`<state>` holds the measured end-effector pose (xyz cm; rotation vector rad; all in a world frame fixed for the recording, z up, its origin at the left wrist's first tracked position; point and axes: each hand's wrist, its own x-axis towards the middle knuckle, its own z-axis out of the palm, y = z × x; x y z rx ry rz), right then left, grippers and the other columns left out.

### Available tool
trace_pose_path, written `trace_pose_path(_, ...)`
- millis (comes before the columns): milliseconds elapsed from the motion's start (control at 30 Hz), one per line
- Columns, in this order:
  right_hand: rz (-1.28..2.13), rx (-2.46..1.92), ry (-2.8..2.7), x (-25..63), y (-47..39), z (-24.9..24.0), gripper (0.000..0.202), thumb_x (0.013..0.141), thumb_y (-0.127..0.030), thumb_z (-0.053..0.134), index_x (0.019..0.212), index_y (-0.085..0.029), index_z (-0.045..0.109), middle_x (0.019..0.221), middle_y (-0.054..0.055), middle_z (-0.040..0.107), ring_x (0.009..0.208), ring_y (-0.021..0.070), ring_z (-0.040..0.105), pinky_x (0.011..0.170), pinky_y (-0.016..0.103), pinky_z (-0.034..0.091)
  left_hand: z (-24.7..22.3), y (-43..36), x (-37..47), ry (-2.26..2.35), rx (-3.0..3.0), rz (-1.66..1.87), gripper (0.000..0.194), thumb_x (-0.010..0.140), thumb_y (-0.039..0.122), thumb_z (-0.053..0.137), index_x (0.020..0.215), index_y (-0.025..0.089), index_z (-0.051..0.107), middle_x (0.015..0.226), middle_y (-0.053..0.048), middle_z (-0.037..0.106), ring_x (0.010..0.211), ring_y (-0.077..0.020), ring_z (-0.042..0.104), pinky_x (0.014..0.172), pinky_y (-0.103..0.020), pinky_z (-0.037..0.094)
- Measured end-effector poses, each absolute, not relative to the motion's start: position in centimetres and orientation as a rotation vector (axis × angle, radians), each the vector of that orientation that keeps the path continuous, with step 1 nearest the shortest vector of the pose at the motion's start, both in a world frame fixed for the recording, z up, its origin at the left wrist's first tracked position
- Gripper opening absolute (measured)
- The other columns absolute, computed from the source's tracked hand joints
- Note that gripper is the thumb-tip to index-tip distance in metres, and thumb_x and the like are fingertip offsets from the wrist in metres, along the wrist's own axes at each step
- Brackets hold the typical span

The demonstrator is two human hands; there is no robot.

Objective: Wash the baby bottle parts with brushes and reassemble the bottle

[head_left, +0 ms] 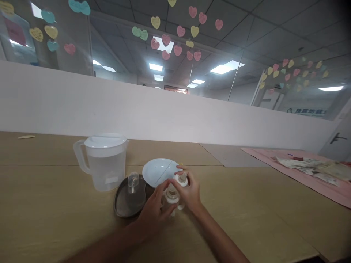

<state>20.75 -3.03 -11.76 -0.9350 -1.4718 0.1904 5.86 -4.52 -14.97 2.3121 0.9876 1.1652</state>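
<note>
My left hand (154, 210) is closed around a small clear baby bottle (172, 197), whose open neck faces up. Just above and to the right of that neck, my right hand (192, 190) grips a bottle teat in its white collar (181, 179). Teat and bottle look apart, though fingers cover part of both. Behind my hands lies a white plate (156, 170) with a thin stick or line across it. A dark kidney-shaped tray (124, 204) sits left of my left hand, and a clear bottle cap (133, 179) stands in it.
A lidded plastic pitcher (105, 168) holding clear liquid stands on the left of the wooden table (246, 215). A flat pale strip (26, 137) lies far left. On the right, a pink cloth (263, 157) carries papers or packets (309, 166). A white wall (164, 113) borders the table's back.
</note>
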Motion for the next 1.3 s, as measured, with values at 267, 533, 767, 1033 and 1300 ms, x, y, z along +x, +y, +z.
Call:
trace_pose_path(267, 0.145, -0.952, -1.65, 19.5, -3.7, -13.6, 0.024, 0.073, -0.035, 0.061, 0.093, -0.021, 0.06, 0.087, 0.006, 0.056, 0.083, 0.0191, 0.055, 0.074, 0.032, 0.045, -16.9, -4.2, 6.1, 1.042, 2.146, 1.329, 0.056, 0.082, 0.035, 0.051, 0.129, 0.028, 0.022, 0.132, -0.01, 0.037, 0.12, -0.0236, 0.04, 0.099, -0.044, 0.036)
trace_pose_path(533, 0.155, -0.927, -1.712, 20.0, -4.0, -14.0, 0.035, 0.085, -0.03, 0.041, 0.118, -0.02, 0.045, 0.098, 0.008, 0.061, 0.093, 0.0206, 0.053, 0.084, 0.038, 0.04, -15.9, -4.6, 6.1, 1.068, 2.012, 1.278, 0.058, 0.08, 0.04, 0.052, 0.129, 0.026, 0.023, 0.129, -0.012, 0.043, 0.12, -0.0232, 0.041, 0.098, -0.045, 0.036)
trace_pose_path(767, 0.137, -0.892, -1.548, 20.1, -3.6, -15.6, 0.033, 0.082, -0.029, 0.044, 0.113, -0.018, 0.038, 0.099, 0.011, 0.055, 0.092, 0.0203, 0.053, 0.081, 0.037, 0.043, -15.8, -4.7, 6.1, 1.078, 2.005, 1.257, 0.055, 0.08, 0.042, 0.051, 0.127, 0.023, 0.029, 0.13, -0.01, 0.043, 0.12, -0.0221, 0.04, 0.099, -0.04, 0.035)
trace_pose_path(1033, -0.238, -0.574, -1.655, 20.6, -4.4, -15.4, 0.021, 0.076, -0.019, 0.046, 0.097, -0.022, 0.048, 0.075, 0.004, 0.059, 0.069, 0.0195, 0.056, 0.07, 0.04, 0.045, -15.6, -4.7, 6.1, 0.968, 2.051, 1.309, 0.05, 0.081, 0.039, 0.051, 0.124, 0.021, 0.035, 0.127, -0.01, 0.046, 0.117, -0.0225, 0.043, 0.099, -0.039, 0.035)
trace_pose_path(1300, 0.178, -0.761, -1.541, 20.2, -3.7, -16.0, 0.039, 0.083, -0.026, 0.043, 0.121, -0.018, 0.039, 0.108, 0.011, 0.056, 0.101, 0.0224, 0.053, 0.084, 0.04, 0.044, -15.3, -4.8, 6.1, 0.943, 2.033, 1.308, 0.045, 0.082, 0.037, 0.051, 0.122, 0.022, 0.04, 0.122, -0.008, 0.05, 0.112, -0.0223, 0.046, 0.095, -0.036, 0.037)
